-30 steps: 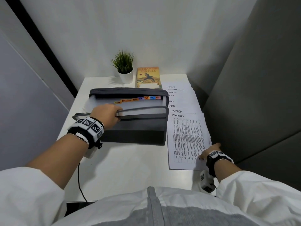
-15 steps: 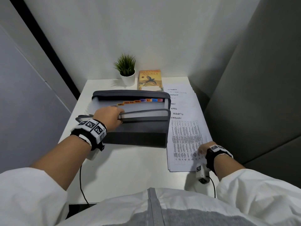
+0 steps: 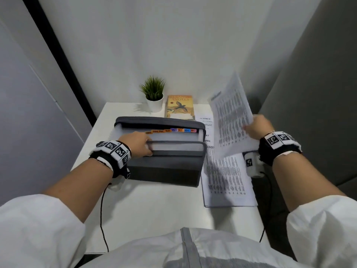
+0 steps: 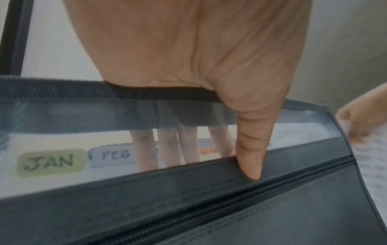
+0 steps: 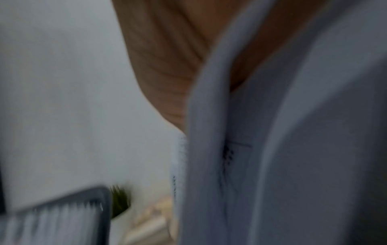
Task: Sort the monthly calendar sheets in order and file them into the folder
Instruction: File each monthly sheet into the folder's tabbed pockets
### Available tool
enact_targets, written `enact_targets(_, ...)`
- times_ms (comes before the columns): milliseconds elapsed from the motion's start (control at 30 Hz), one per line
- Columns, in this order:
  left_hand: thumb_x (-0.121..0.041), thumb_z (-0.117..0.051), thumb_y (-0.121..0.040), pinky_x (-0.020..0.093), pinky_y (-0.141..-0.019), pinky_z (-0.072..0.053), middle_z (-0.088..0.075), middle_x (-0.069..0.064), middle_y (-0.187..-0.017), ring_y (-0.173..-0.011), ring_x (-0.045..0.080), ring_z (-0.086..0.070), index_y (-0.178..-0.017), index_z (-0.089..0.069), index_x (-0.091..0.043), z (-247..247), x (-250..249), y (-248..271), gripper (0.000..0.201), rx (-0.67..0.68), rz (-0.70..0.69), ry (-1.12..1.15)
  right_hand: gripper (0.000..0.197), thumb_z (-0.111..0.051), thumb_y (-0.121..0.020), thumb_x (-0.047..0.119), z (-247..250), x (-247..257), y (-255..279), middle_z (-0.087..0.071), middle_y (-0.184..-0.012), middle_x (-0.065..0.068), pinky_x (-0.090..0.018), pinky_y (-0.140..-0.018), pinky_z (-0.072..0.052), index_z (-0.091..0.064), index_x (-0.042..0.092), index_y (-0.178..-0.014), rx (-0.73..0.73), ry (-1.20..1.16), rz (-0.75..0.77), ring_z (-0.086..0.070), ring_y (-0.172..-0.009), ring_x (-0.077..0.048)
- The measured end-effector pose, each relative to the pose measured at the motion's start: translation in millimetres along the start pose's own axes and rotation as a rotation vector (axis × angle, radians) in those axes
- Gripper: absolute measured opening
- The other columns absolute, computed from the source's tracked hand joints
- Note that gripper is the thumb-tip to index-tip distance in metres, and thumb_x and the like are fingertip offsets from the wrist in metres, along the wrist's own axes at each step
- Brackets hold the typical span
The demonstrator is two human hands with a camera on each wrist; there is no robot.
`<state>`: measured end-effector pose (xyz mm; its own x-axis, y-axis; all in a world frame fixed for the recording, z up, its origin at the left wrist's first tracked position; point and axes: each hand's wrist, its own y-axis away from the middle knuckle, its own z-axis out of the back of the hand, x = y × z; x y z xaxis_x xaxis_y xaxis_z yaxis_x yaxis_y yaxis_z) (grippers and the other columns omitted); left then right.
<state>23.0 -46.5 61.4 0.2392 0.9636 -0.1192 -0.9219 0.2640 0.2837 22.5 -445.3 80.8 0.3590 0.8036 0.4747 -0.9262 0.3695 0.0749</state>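
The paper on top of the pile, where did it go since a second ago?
The right hand lifted the top sheet off the pile and now holds it up, tilted, in the air. The left hand still grips the folder, holding it open.

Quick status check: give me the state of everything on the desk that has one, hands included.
accordion folder: open, front pocket pulled apart
left hand: grips the folder's front edge
right hand: holds one sheet
lifted sheet: in the air, tilted
calendar sheet stack: flat, fanned, beside the folder
book: closed
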Motion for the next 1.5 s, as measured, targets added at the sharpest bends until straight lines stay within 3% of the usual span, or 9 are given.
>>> enact_targets(133,-0.043,-0.074,-0.07,0.028,-0.073,-0.052,-0.067,-0.011,-0.08,-0.076,0.012,-0.062,-0.08,-0.072,-0.033,8.3,-0.9,-1.9,0.014,0.058,0.004,0.034,0.008,-0.064,-0.087,0.026,37.1,63.5,2.2,-0.071,-0.088,-0.007,-0.036,-0.075,-0.053,-0.067,0.018,-0.089,-0.219,-0.392,0.219,-0.062,-0.076,-0.023)
enact_targets(267,-0.043,-0.074,-0.069,0.028,-0.067,-0.049,-0.063,-0.012,-0.074,-0.077,0.014,-0.062,-0.072,-0.067,-0.033,10.1,-0.6,-3.9,0.013,0.1,-0.034,0.026,0.011,-0.068,-0.087,0.03,25.5,120.9,19.0,-0.073,-0.091,0.0,-0.032,-0.074,-0.054,-0.068,0.022,-0.094,-0.058,-0.606,0.382,-0.067,-0.081,-0.014)
enact_targets(367,-0.04,-0.075,-0.072,0.025,-0.06,-0.044,-0.066,-0.006,-0.08,-0.077,0.017,-0.062,-0.08,-0.069,-0.027,11.8,0.3,-4.9,0.016,0.135,-0.083,0.031,0.015,-0.067,-0.088,0.028,2.6,149.8,26.4,-0.073,-0.095,0.0,-0.028,-0.07,-0.055,-0.066,0.019,-0.1,0.123,-0.56,0.468,-0.066,-0.076,-0.009)
enact_targets(500,-0.039,-0.074,-0.074,0.024,-0.05,-0.033,-0.058,-0.008,-0.07,-0.065,0.012,-0.055,-0.069,-0.059,-0.027,11.8,2.7,-5.3,0.02,0.12,-0.125,0.028,0.011,-0.066,-0.086,0.039,-19.9,168.0,26.9,-0.069,-0.081,0.024,-0.016,-0.066,-0.048,-0.061,0.039,-0.096,0.31,-0.311,0.578,-0.064,-0.072,0.008)
enact_targets(633,-0.042,-0.072,-0.077,0.025,-0.052,-0.036,-0.059,-0.005,-0.076,-0.067,0.015,-0.055,-0.089,-0.064,-0.025,11.6,7.9,-2.4,0.022,0.122,-0.148,0.032,0.037,-0.065,-0.09,0.029,-21.6,181.6,24.1,-0.061,-0.07,0.038,-0.008,-0.057,-0.039,-0.054,0.063,-0.079,0.372,-0.02,0.701,-0.059,-0.064,0.013)
enact_targets(767,-0.046,-0.07,-0.08,0.03,-0.069,-0.045,-0.063,0.001,-0.104,-0.088,0.022,-0.058,-0.117,-0.058,-0.019,13.2,27.8,1.3,0.048,0.146,-0.095,0.008,0.013,-0.065,-0.089,0.026,-22.3,185.5,11.4,-0.056,-0.071,0.026,-0.02,-0.06,-0.037,-0.059,0.034,-0.082,0.394,0.253,0.679,-0.057,-0.071,-0.008)
enact_targets(867,-0.052,-0.067,-0.08,0.029,-0.069,-0.045,-0.063,0.001,-0.102,-0.088,0.022,-0.06,-0.116,-0.058,-0.019,13.5,45.9,5.2,0.05,0.133,-0.025,-0.054,0.012,-0.063,-0.089,0.025,-22.4,191.7,9.4,-0.058,-0.078,0.017,-0.023,-0.063,-0.037,-0.063,0.03,-0.1,0.403,0.332,0.699,-0.057,-0.075,-0.012)
enact_targets(1067,-0.053,-0.054,-0.088,0.033,-0.093,-0.046,-0.056,0.001,-0.133,-0.117,0.025,-0.055,-0.138,-0.049,-0.027,10.4,60.1,9.1,0.057,0.129,-0.031,-0.062,0.022,-0.067,-0.087,0.022,-6.0,203.4,3.9,-0.065,-0.087,0.013,-0.024,-0.076,-0.038,-0.055,0.04,-0.091,0.415,0.311,0.69,-0.06,-0.081,-0.013)
enact_targets(1500,-0.052,-0.055,-0.086,0.028,-0.069,-0.041,-0.062,0.001,-0.106,-0.089,0.022,-0.058,-0.107,-0.062,-0.022,7.2,69.7,5.0,0.038,0.018,-0.031,-0.045,0.016,-0.063,-0.089,0.022,-14.8,203.5,4.6,-0.06,-0.089,0.004,-0.025,-0.073,-0.035,-0.065,0.019,-0.105,0.331,0.488,0.64,-0.054,-0.084,-0.019)
